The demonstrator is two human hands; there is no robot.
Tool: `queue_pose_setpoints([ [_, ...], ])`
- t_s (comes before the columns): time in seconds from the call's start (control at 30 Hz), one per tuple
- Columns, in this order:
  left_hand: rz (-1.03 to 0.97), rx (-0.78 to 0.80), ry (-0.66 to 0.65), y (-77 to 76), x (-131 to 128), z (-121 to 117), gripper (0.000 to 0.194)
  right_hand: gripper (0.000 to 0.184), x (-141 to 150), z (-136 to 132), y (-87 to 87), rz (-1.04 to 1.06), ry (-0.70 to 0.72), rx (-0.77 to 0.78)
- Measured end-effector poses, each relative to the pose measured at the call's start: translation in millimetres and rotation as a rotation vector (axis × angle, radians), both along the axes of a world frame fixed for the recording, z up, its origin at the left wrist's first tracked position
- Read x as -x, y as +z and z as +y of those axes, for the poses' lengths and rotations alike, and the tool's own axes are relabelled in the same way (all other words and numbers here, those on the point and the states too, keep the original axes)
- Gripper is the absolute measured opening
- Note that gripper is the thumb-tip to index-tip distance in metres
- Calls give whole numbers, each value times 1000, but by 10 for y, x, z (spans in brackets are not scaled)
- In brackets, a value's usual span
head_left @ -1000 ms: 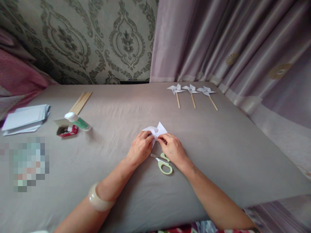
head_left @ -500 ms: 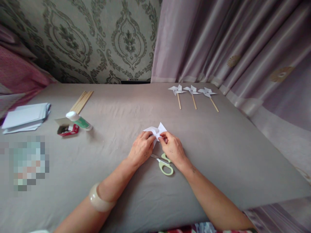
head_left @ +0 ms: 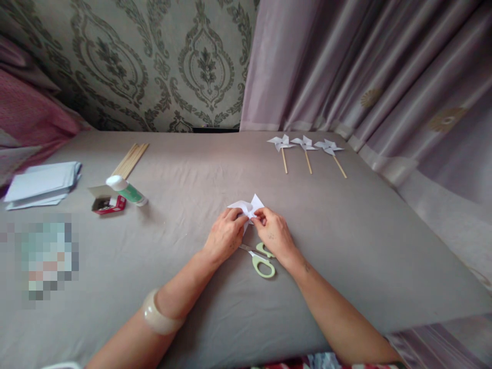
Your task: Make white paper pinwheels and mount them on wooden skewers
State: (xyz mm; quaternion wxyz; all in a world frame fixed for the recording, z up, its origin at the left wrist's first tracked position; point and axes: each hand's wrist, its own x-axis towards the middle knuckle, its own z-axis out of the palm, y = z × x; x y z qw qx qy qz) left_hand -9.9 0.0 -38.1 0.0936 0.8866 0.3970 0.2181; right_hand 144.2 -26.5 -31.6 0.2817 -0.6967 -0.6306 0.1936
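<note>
Head view, centre: left hand and right hand, nearly closed, still pinch white paper. Little has changed; the work seems unadvanced.

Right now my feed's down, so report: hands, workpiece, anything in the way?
Left hand and right hand both gripping folded white paper. Paper partly hidden. Green-handled scissors close by, near side.
</note>
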Motion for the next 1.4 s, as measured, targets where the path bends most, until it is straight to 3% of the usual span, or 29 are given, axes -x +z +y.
queue_pose_setpoints([
  [1.4,15,-10,-4,-20,-1,-16,27,27,-65,79,37,-133,213,35],
])
